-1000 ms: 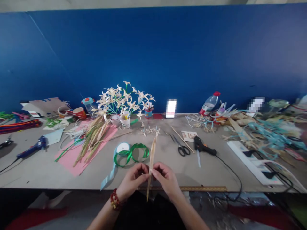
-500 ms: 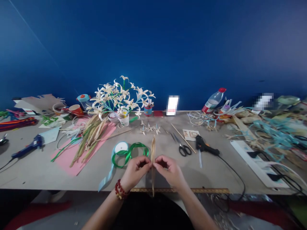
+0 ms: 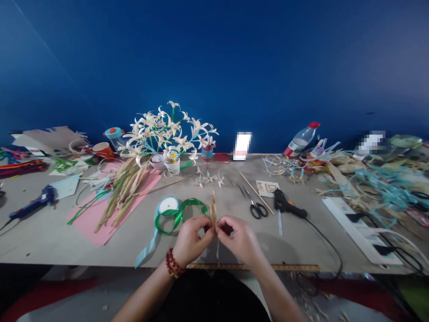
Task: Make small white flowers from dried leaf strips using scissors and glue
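Between my two hands, a strip of dried corn husk (image 3: 213, 206) stands upright above the table's near edge. My left hand (image 3: 195, 235) pinches it from the left with thumb and fingertips. From the right, my right hand (image 3: 237, 236) pinches the same strip at about the same height. A thin tail of it hangs below the fingertips. Left of my left hand lie a loop of green ribbon (image 3: 182, 214) and a roll of light blue ribbon (image 3: 168, 205). Black-handled scissors (image 3: 257, 210) and a black glue gun (image 3: 288, 205) lie right of my right hand.
White husk flowers (image 3: 167, 129) stand in cups at the back. Dried husks (image 3: 125, 190) lie on pink paper (image 3: 87, 226) at left, near a blue glue gun (image 3: 36, 203). A white power strip (image 3: 358, 230) with cords and a tilted bottle (image 3: 300, 141) are at right.
The husk strip looks narrower below my fingers, with its lower part turned or gathered. Both hands keep their pinch and have barely shifted. The view has moved slightly.
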